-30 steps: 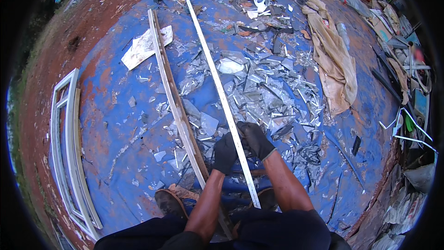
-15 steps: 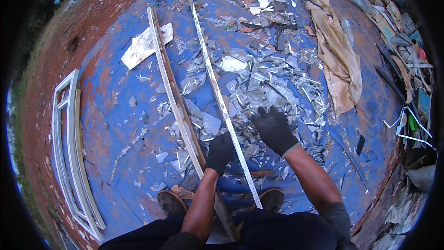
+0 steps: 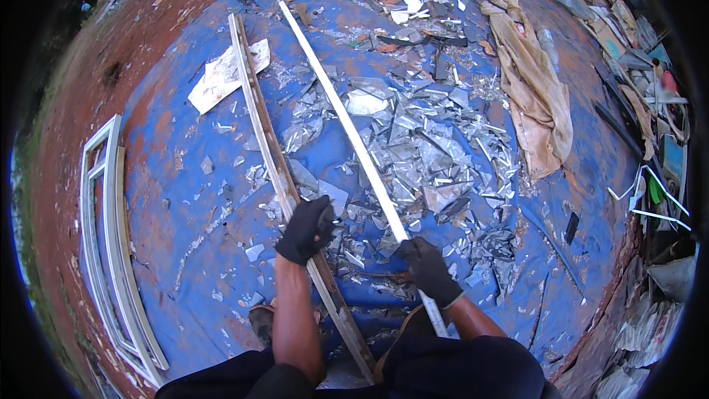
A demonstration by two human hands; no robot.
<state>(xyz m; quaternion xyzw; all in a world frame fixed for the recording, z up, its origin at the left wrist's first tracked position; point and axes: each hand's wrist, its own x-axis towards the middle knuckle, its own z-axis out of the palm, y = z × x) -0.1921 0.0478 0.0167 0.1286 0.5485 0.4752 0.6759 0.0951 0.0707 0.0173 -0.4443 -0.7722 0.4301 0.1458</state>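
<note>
Long white bar [image 3: 361,149] runs diagonally over the middle of the blue tarp [image 3: 159,273], far end up and left, near end down by the person's right boot [image 3: 418,321]. Right hand [image 3: 432,272], dark glove, is closed around it near that end. Left hand [image 3: 307,230], same glove, has fingers curled, over the second, weathered bar [image 3: 269,140] to the left; can't tell if it grips anything. Broken glassy shards [image 3: 421,151] heaped mostly right of the white bar. White sheet [image 3: 214,85] under the weathered bar's far part. Further out: tan cloth [image 3: 539,125] right, white rectangular frame [image 3: 111,207] far left, mixed scrap [image 3: 668,155] along the right edge
</note>
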